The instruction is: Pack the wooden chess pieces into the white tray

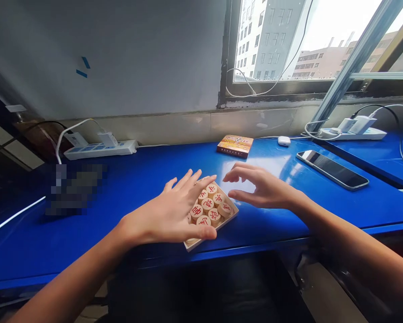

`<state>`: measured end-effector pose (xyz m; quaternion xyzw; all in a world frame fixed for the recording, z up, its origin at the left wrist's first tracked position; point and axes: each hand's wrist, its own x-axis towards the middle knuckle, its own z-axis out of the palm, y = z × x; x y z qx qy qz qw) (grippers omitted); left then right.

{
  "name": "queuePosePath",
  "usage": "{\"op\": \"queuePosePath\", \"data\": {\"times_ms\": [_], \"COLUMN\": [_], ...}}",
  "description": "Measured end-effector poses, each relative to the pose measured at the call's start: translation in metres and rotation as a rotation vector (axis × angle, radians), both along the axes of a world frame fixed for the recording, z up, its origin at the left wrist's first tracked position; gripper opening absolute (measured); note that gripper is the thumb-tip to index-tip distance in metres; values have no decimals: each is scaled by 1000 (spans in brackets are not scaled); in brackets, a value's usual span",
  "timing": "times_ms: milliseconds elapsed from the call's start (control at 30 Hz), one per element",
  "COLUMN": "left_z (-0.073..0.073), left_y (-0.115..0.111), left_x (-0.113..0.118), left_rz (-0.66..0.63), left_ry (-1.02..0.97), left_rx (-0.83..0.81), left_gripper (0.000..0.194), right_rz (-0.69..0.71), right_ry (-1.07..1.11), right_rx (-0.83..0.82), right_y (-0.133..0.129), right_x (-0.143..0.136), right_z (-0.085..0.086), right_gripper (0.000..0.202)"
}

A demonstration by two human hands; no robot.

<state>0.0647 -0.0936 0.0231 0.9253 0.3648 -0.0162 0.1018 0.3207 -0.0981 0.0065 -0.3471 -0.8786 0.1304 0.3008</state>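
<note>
A shallow pale box (229,220) lies at an angle near the front edge of the blue table. Inside it are round wooden Chinese chess pieces (207,204) with red characters facing up. One piece (225,209) at the right side sits tilted against its neighbours. My left hand (177,208) spreads over the left part of the box, fingers apart, hiding some pieces; whether it touches them I cannot tell. To the right of the box is my right hand (258,185), fingers slightly curled and apart, with nothing in it.
Behind the box lies an orange printed box lid (235,146). A phone (332,169) and a white earbud case (284,141) are at the right. Power strips with cables stand at the left (100,150) and right (363,134). A blurred dark object (76,188) is at left.
</note>
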Motion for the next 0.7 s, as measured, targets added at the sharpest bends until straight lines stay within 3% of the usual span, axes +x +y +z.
{"op": "queuePosePath", "data": {"times_ms": [133, 267, 500, 700], "left_z": [-9, -12, -6, -7], "left_y": [-4, 16, 65, 67], "left_x": [4, 5, 0, 0], "left_rz": [-56, -83, -128, -116], "left_ry": [34, 60, 133, 107], "left_rx": [29, 57, 55, 72], "left_gripper": [100, 93, 90, 89], "right_rz": [66, 152, 4, 77], "right_ry": [-10, -3, 24, -2], "right_rx": [-45, -14, 87, 172], "right_y": [8, 6, 19, 23], "right_x": [1, -13, -23, -32], "right_z": [-7, -13, -25, -29], "right_gripper": [35, 40, 15, 15]}}
